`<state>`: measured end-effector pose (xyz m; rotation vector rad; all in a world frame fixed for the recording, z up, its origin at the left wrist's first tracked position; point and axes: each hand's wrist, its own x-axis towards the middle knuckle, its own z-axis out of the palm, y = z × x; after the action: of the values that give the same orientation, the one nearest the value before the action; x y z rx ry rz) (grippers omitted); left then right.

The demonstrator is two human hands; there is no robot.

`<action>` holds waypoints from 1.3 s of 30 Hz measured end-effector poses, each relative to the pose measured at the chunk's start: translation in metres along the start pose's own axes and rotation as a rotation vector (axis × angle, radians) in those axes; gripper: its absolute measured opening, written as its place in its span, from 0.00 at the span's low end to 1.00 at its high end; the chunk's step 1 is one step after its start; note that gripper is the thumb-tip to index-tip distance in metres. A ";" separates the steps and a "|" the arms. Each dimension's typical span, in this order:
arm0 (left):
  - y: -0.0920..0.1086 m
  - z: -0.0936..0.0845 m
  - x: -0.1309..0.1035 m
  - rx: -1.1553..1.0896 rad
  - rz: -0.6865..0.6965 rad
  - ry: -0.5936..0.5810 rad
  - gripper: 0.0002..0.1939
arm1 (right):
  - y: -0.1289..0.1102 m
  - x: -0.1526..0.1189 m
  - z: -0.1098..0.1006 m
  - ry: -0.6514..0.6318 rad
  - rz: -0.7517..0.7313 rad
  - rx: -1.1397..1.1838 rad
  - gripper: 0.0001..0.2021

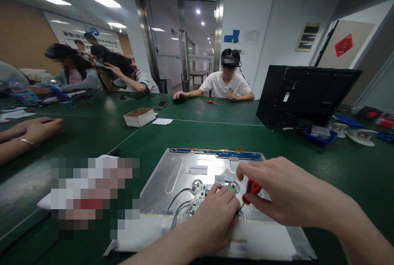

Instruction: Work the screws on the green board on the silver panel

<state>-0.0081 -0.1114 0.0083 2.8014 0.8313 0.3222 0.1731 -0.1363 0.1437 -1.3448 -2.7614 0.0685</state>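
A flat metal display panel (172, 174) lies on the green table, with a blue circuit strip (215, 153) along its far edge. Near its middle is a small green circuit board (201, 191) with dark cables at its left. My left hand (217, 215) rests over the board's right part, fingers bent and close together; whatever may be under the fingertips is hidden. In my right hand (277, 191) is a red and black screwdriver (253, 187), pinched by the handle, its shaft slanting down to the left beside my left fingers. The tip is hidden.
Beyond the panel stand a black monitor (304, 97) at right, a blue tray (321, 135) and an open white box (139, 118). Another screwdriver (212, 102) lies near a person (226, 82) across the table. Another person's hands (43, 131) are at left.
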 end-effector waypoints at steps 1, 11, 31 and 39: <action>0.000 0.000 0.000 0.000 -0.002 0.001 0.07 | -0.001 -0.001 -0.001 -0.001 -0.006 0.004 0.06; 0.001 -0.003 0.001 -0.010 -0.008 -0.007 0.07 | 0.002 0.002 0.001 0.012 -0.002 -0.033 0.03; 0.002 -0.001 0.002 -0.023 -0.023 0.005 0.08 | -0.001 0.002 0.001 0.010 -0.019 -0.002 0.05; 0.001 0.002 0.002 -0.004 -0.023 0.028 0.04 | 0.003 0.003 0.004 0.004 0.005 -0.029 0.04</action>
<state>-0.0053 -0.1116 0.0075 2.7879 0.8671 0.3605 0.1729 -0.1321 0.1399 -1.3572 -2.7659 0.0256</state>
